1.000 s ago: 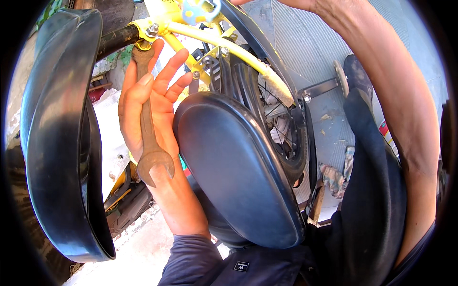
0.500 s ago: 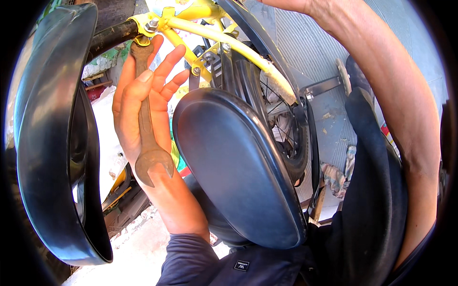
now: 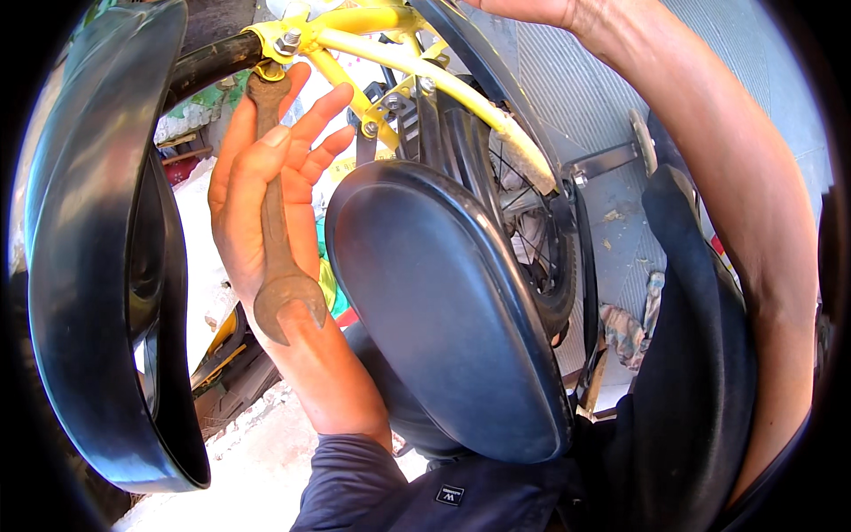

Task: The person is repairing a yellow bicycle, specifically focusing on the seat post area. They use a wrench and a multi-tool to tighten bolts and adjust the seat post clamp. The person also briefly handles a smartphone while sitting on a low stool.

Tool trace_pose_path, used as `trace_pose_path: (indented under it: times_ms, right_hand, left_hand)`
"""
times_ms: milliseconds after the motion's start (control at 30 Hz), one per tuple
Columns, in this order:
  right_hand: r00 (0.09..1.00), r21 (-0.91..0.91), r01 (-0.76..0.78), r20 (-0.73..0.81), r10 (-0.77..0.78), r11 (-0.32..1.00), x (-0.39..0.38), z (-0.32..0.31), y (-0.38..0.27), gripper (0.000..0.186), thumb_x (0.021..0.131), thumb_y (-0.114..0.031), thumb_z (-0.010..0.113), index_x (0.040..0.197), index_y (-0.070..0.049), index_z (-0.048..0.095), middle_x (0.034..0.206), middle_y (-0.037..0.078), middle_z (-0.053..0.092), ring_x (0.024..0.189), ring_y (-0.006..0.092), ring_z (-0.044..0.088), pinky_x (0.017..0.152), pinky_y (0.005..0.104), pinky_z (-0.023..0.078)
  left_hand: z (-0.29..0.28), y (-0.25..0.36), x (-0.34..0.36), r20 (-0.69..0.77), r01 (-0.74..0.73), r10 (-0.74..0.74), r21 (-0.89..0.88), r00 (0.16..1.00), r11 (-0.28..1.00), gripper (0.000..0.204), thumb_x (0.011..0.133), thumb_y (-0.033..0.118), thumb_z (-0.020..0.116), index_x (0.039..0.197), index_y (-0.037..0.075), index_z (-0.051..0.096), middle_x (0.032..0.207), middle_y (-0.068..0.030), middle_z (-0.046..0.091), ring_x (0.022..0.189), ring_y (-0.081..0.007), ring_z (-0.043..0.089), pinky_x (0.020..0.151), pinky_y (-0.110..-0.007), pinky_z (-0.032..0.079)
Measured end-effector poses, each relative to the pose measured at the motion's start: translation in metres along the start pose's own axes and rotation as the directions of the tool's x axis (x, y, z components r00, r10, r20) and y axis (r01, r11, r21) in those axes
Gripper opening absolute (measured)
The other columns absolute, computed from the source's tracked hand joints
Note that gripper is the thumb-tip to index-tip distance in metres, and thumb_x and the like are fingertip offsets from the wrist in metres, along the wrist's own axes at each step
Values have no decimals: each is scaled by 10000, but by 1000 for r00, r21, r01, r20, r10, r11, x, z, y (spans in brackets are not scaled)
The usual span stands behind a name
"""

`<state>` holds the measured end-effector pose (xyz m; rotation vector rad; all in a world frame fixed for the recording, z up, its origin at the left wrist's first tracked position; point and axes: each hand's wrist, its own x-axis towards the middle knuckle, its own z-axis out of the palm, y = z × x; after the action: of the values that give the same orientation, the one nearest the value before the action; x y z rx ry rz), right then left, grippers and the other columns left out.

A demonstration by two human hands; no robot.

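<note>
My left hand [image 3: 257, 191] holds a rusty double open-end wrench [image 3: 282, 230], its thumb lying over the shank and the other fingers partly spread. The upper jaw of the wrench meets the underside of a bolted yellow clamp [image 3: 270, 69], where a black tube [image 3: 213, 66] joins the yellow frame [image 3: 390, 58]. A bolt with a nut [image 3: 288, 41] sits on top of that joint. My right hand [image 3: 532, 7] reaches past the far side of the frame at the top edge; its fingers are cut off from view.
A black padded seat [image 3: 434, 301] fills the middle, close to my left wrist. At the left curves a large black glossy fender-like panel [image 3: 89, 266]. Beyond the seat stand a spoked wheel with a black tyre [image 3: 558, 301] and a pedal crank [image 3: 603, 162]. Camouflage cloth [image 3: 625, 332] lies on the floor.
Very little differs. The yellow frame and the wrench sit slightly further right and lower in view, and my left hand stays on the wrench.
</note>
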<state>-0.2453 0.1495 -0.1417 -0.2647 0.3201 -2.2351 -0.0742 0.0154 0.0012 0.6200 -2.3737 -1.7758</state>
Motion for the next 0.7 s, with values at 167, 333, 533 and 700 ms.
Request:
trace_pose_path:
  times_ms: [167,333,533,700]
  right_hand:
    - [992,44,-37,120,32,998,12,-3,18,212,907,-128,636,1085,-25,587,1034,111,637,970,266,657,890,378,556]
    - [992,-33,-24,119,28,999,17,-12,8,208,897,-148,656,1062,-36,597,1017,94,647,952,228,662,854,361,571]
    - [986,-353,-117,69,150,928,26,-16,-3,214,871,-146,688,1030,-30,604,930,83,661,844,159,666,661,271,579]
    - [992,-541,-93,22,125,836,30,-4,-5,221,872,-112,672,1055,-29,580,946,82,655,752,126,637,598,236,552]
  left_hand:
    - [-11,2,-5,57,-12,6,91,998,996,596,878,115,439,1399,-110,257,1375,-311,416,1181,-416,544,918,-396,515]
    - [-5,2,-1,92,-10,3,71,996,997,599,878,111,434,1403,-106,247,1378,-311,410,1185,-415,541,919,-397,518]
    - [-9,1,-2,98,-8,2,64,995,998,609,873,115,435,1411,-96,244,1396,-306,389,1197,-405,535,927,-394,515]
    - [-7,1,-3,88,-6,1,66,996,998,622,866,117,438,1415,-94,237,1390,-305,397,1199,-400,535,930,-389,513]
